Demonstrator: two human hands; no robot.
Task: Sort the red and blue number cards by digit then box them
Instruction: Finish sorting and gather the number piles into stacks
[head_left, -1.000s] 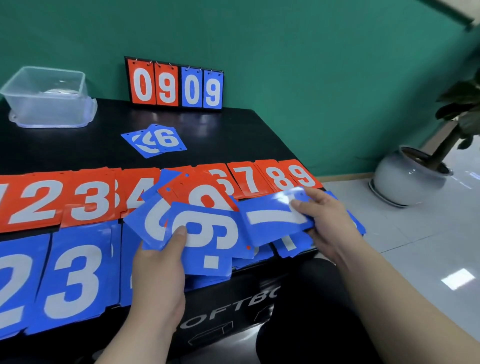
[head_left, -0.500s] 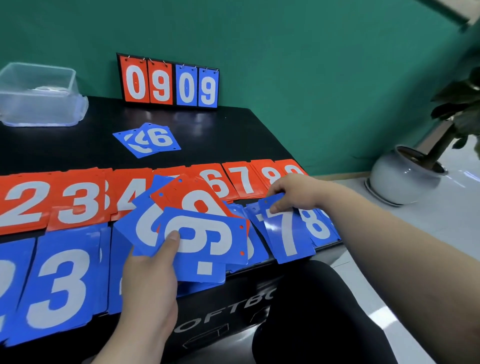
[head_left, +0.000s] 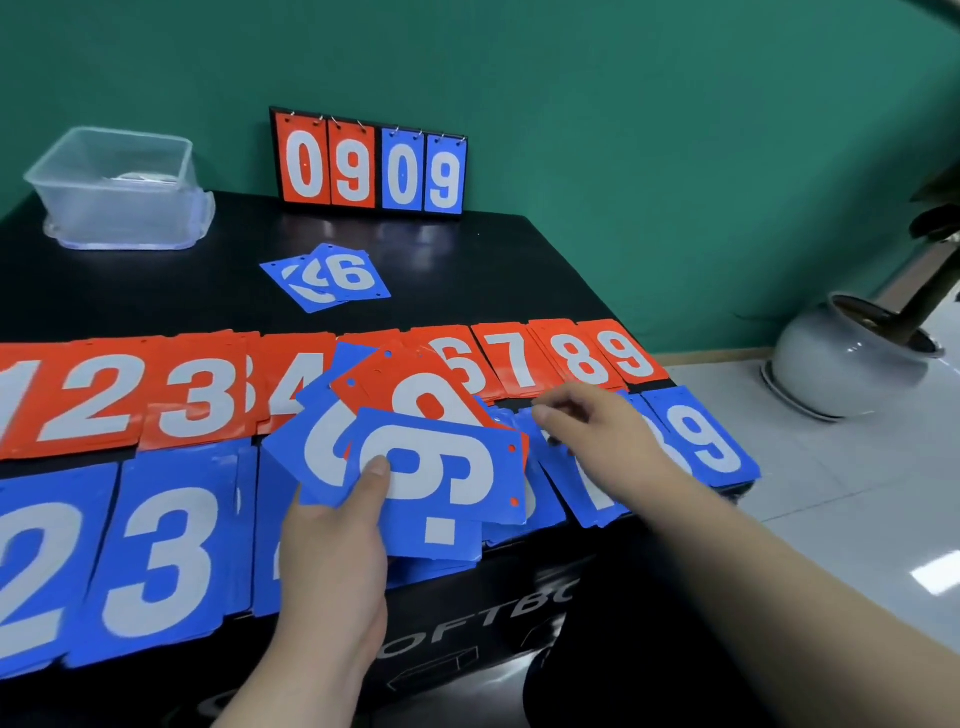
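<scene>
Two rows of glossy rectangular cards (head_left: 197, 400) on black table (head_left: 156, 296), left hand (head_left: 332, 545) gripping fanned stack (head_left: 441, 467), thumb atop, right hand (head_left: 597, 421) curled over blue row (head_left: 701, 441), grip unclear.

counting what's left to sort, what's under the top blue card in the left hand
Under the top blue card, which the left hand grips, a red card pokes out above and blue cards poke out left and below. Their digits are mostly covered, so unreadable.

Black table (head_left: 467, 270) (glossy top, white lettering on its front). Behind it: green wall (head_left: 623, 104). Right of it, on tiled floor (head_left: 857, 493): white pot (head_left: 831, 364) w/ plant (head_left: 930, 291).
</scene>
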